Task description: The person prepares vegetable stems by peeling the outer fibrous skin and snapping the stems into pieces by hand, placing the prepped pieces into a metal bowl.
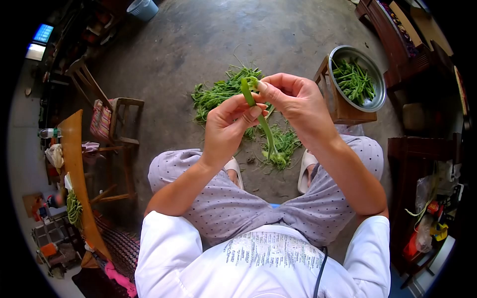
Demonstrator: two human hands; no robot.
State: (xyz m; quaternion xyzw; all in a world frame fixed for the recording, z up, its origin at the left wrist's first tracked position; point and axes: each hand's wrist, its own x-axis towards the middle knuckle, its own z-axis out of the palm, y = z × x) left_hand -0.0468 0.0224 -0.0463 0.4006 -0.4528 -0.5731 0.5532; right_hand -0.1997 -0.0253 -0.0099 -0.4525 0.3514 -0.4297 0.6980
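A long green stem (267,130) runs down from my left hand (229,121), whose thumb and fingers pinch it near its upper end. My right hand (293,102) is closed at the thumb and forefinger on a small light-green leafy piece (252,83) beside the top of that stem. Beneath both hands, a pile of leafy greens (218,97) lies on the floor, with a smaller heap of trimmings (284,145) between my feet. To the right, a metal basin (378,94) holds many cut green stems (354,82).
The basin rests on a wooden stool (348,117). At the left stand a wooden chair (124,102) and a wooden board edge (82,174). A blue bucket (142,9) is at the upper left. Dark wooden furniture (412,149) lines the right side.
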